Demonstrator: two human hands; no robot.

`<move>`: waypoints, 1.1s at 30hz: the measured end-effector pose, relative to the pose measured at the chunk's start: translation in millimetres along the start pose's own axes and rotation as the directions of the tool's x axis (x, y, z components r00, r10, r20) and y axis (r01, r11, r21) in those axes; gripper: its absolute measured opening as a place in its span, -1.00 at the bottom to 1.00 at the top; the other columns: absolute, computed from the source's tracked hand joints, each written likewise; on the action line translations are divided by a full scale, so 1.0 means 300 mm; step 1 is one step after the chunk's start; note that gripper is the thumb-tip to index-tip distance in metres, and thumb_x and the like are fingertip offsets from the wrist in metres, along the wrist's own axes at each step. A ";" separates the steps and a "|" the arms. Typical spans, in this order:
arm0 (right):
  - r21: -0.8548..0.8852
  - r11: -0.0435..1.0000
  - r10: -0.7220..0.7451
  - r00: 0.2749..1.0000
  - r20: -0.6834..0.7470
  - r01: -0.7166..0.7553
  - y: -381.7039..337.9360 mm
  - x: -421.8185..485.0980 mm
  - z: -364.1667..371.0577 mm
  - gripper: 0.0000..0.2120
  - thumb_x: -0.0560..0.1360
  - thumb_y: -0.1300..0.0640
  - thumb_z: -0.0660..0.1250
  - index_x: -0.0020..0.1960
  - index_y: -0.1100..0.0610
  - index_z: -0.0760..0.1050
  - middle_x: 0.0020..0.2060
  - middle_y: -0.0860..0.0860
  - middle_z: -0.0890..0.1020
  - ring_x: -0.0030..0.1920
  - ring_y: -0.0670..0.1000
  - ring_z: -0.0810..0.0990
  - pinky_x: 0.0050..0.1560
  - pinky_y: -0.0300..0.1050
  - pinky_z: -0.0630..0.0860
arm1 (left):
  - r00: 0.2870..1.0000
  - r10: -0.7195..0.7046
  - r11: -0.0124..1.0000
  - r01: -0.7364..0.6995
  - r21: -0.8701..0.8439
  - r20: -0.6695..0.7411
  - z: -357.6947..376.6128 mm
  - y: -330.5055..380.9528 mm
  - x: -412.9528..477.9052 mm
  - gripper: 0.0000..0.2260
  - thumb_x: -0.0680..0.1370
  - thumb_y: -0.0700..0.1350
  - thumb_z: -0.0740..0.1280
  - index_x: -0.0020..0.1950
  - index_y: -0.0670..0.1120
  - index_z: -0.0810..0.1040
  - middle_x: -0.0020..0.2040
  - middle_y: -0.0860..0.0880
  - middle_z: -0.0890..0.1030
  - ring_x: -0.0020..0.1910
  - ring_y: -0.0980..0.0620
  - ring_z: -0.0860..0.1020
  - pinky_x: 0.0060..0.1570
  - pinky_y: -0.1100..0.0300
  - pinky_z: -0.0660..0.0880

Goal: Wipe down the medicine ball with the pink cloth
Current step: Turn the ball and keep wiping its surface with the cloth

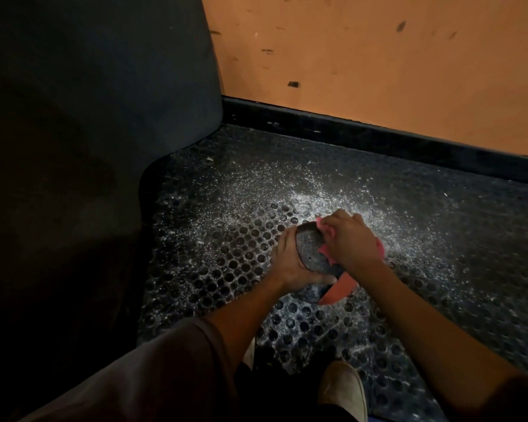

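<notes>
A dark, speckled medicine ball (pixel 311 249) sits low over the perforated rubber floor, mid-frame. My left hand (pixel 290 266) cups its left and near side, thumb curled under the front. My right hand (pixel 346 240) lies over the top right of the ball and grips the pink cloth (pixel 337 290) against it. Cloth edges poke out above my knuckles, to the right of my wrist, and hang below the ball. Most of the ball's right half is hidden by my right hand and the cloth.
Black rubber mat (pixel 226 269) with round holes covers the floor, dusted with white powder (pixel 302 193). A large dark padded block (pixel 89 132) rises on the left. An orange wall (pixel 378 62) with black baseboard runs behind. My shoe (pixel 343 388) is at the bottom.
</notes>
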State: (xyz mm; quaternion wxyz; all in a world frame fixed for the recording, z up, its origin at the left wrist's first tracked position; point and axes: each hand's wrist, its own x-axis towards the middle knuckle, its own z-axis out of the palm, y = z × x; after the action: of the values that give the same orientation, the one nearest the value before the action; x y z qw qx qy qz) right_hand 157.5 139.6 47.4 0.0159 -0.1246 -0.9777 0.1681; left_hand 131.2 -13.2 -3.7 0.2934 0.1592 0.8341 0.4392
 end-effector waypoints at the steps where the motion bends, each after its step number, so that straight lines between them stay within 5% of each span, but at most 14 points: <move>1: -0.035 0.996 -0.080 0.996 0.035 0.082 -0.017 -0.003 0.009 -0.79 0.53 -0.02 0.28 0.15 -0.14 0.53 0.03 -0.20 0.50 0.06 -0.07 0.37 0.03 0.09 0.50 | 1.000 -0.003 1.000 0.003 0.018 0.015 0.004 0.007 0.003 0.30 -0.03 0.44 0.51 0.55 0.12 -0.06 0.55 0.08 0.02 0.53 -0.11 0.05 0.43 -0.22 0.21; 4: -0.077 0.956 -0.272 0.955 0.119 0.282 -0.030 -0.012 0.012 -0.80 0.54 0.02 0.30 0.13 -0.14 0.57 0.03 -0.22 0.53 -0.01 -0.12 0.34 -0.03 -0.02 0.52 | 1.000 -0.011 1.000 0.011 0.002 0.001 0.005 0.014 0.006 0.27 -0.04 0.46 0.49 0.53 0.13 -0.02 0.52 0.06 0.08 0.52 -0.09 0.11 0.43 -0.18 0.22; 8: -0.075 0.993 -0.090 0.996 -0.004 0.089 -0.016 0.020 -0.016 -0.79 0.54 0.11 0.27 0.13 -0.04 0.59 0.03 -0.10 0.55 0.04 0.01 0.41 -0.04 0.02 0.47 | 1.000 -0.009 1.000 0.008 0.028 0.025 0.000 0.047 0.018 0.24 0.09 0.32 0.58 0.56 0.06 -0.08 0.56 0.05 0.01 0.54 -0.08 0.05 0.46 -0.17 0.18; 12: -0.115 0.967 -0.215 0.971 0.109 0.227 -0.017 0.014 -0.007 -0.80 0.53 0.07 0.29 0.12 -0.09 0.59 0.04 -0.20 0.55 -0.01 -0.09 0.36 -0.03 -0.03 0.50 | 0.997 -0.037 0.993 0.029 0.114 0.063 0.010 0.076 0.037 0.24 0.19 0.22 0.59 0.58 -0.03 -0.18 0.58 -0.01 -0.08 0.56 -0.11 -0.09 0.51 -0.13 0.02; 16: -0.061 0.998 0.028 1.000 0.000 -0.028 0.054 0.020 -0.030 -0.77 0.59 0.04 0.22 0.19 -0.02 0.57 0.09 -0.08 0.55 0.07 0.04 0.41 -0.03 0.00 0.45 | 0.998 0.013 0.995 -0.019 0.101 0.060 0.032 0.080 0.040 0.21 0.18 0.20 0.61 0.58 0.02 -0.13 0.57 0.03 -0.08 0.54 -0.12 -0.09 0.49 -0.15 0.05; 20: 0.001 0.982 -0.190 0.981 0.036 0.190 0.064 -0.029 -0.021 -0.76 0.52 0.08 0.36 0.17 -0.01 0.60 0.09 -0.10 0.56 0.03 0.02 0.41 -0.11 -0.13 0.38 | 0.994 0.055 0.992 -0.065 0.111 0.090 0.033 0.063 0.050 0.23 0.13 0.25 0.61 0.57 0.00 -0.08 0.56 0.02 -0.02 0.55 -0.09 -0.08 0.50 -0.13 0.02; 23: 0.159 0.985 0.074 0.997 -0.009 -0.072 0.140 -0.038 -0.023 -0.78 0.54 0.00 0.34 0.15 0.00 0.60 0.02 -0.07 0.55 0.04 0.06 0.49 -0.02 -0.07 0.42 | 0.997 0.052 0.997 -0.056 0.053 0.062 0.015 0.027 0.041 0.26 -0.01 0.36 0.57 0.53 0.07 -0.01 0.52 0.06 0.06 0.51 -0.11 0.11 0.45 -0.17 0.21; 26: 0.306 0.933 0.207 0.978 -0.024 -0.190 0.132 -0.054 -0.008 -0.74 0.58 -0.02 0.28 0.17 0.08 0.59 0.03 0.02 0.56 0.04 0.07 0.53 0.02 -0.13 0.38 | 0.995 -0.004 1.000 0.007 -0.031 0.099 -0.020 -0.003 0.059 0.21 -0.02 0.25 0.64 0.49 0.06 0.08 0.44 0.02 0.21 0.42 -0.04 0.26 0.41 -0.08 0.31; 29: 0.435 0.878 0.226 0.974 -0.008 -0.200 0.058 -0.053 0.003 -0.70 0.58 -0.07 0.26 0.15 0.09 0.60 0.01 -0.02 0.56 0.01 -0.03 0.52 -0.06 -0.21 0.34 | 0.989 -0.070 0.972 0.097 -0.212 0.133 -0.076 -0.003 0.068 0.05 -0.01 0.05 0.67 0.36 0.06 0.19 0.28 -0.02 0.41 0.27 -0.04 0.44 0.30 -0.02 0.45; 31: 0.471 0.859 0.228 0.974 -0.006 -0.198 0.014 -0.036 0.003 -0.68 0.57 -0.13 0.25 0.11 0.06 0.62 0.00 -0.05 0.57 -0.02 -0.08 0.54 -0.09 -0.24 0.37 | 0.984 -0.114 0.893 0.163 -0.418 0.139 -0.099 0.018 0.067 -0.32 0.28 -0.10 0.57 0.30 -0.03 0.31 0.14 -0.08 0.53 0.10 -0.07 0.55 0.13 0.02 0.54; 33: 0.547 0.819 0.202 0.979 0.010 -0.174 -0.029 -0.021 0.001 -0.70 0.56 -0.15 0.27 0.03 0.02 0.65 -0.08 -0.08 0.62 -0.13 -0.19 0.60 -0.17 -0.34 0.43 | 0.978 -0.199 0.809 0.202 -0.551 0.066 -0.104 0.032 0.069 -0.52 0.45 0.03 0.39 0.33 -0.06 0.43 0.12 -0.12 0.59 0.05 -0.09 0.59 0.11 0.02 0.54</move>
State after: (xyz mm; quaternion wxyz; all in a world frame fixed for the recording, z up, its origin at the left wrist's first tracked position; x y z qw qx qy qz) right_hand 161.5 130.0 50.0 0.0577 -0.2147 -0.8717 0.4367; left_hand 95.6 -17.1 10.8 0.3735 -0.0207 0.6821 0.6284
